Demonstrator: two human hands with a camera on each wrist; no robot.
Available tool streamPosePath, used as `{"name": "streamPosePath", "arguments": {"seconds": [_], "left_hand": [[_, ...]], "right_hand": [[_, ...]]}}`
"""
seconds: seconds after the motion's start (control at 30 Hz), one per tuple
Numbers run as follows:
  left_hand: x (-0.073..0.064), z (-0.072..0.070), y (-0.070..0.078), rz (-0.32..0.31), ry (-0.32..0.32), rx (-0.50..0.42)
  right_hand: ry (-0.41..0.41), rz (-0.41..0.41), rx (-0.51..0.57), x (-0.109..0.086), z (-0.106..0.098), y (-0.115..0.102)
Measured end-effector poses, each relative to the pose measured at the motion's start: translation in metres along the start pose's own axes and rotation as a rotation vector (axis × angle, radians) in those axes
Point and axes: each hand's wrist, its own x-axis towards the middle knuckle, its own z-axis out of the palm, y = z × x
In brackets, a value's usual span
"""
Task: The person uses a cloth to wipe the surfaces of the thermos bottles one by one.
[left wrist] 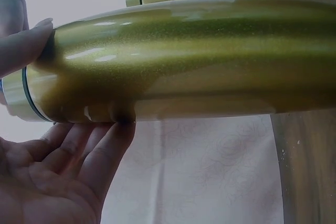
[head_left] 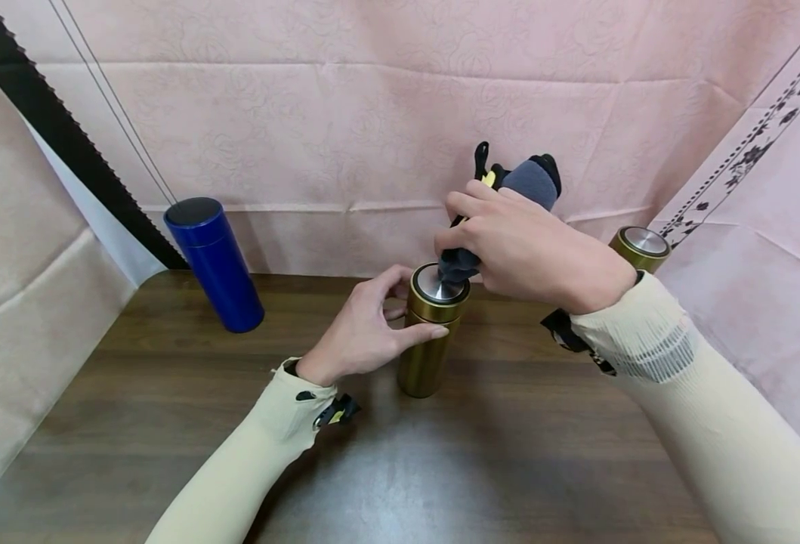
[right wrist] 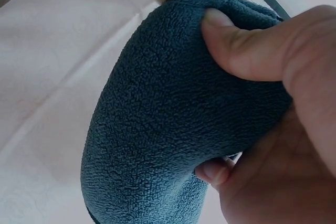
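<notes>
A gold vacuum flask [head_left: 430,359] with a silver-topped lid [head_left: 433,285] stands on the table in front of me. My left hand [head_left: 366,329] grips it near the top, thumb on the near side and fingers on the far side. In the left wrist view the flask's gold body [left wrist: 199,61] lies between thumb and fingers. My right hand [head_left: 529,249] holds a bunched blue-grey terry cloth [head_left: 532,181] with black edging and a hanging loop. The cloth's lower end presses on the lid top. In the right wrist view, my thumb lies across the cloth [right wrist: 152,103].
A blue flask [head_left: 216,264] with a dark top stands at the left of the wooden table [head_left: 168,423]. Another gold flask [head_left: 644,245] is at the right, partly hidden behind my right wrist. A pink patterned curtain [head_left: 345,136] hangs behind the table.
</notes>
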Motion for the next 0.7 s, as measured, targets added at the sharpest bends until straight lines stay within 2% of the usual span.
{"name": "streamPosePath", "arguments": {"seconds": [0.17, 0.33, 0.7], "left_hand": [[0.0, 0.0, -0.001, 0.008, -0.001, -0.014], [0.0, 0.002, -0.001, 0.014, -0.002, -0.039], [0.0, 0.002, -0.001, 0.019, -0.004, -0.068]], "right_hand": [[0.032, -0.047, -0.027, -0.01, -0.001, -0.002], [0.058, -0.076, -0.003, -0.019, -0.003, -0.006], [0.055, -0.132, -0.02, -0.018, -0.01, -0.022]]}}
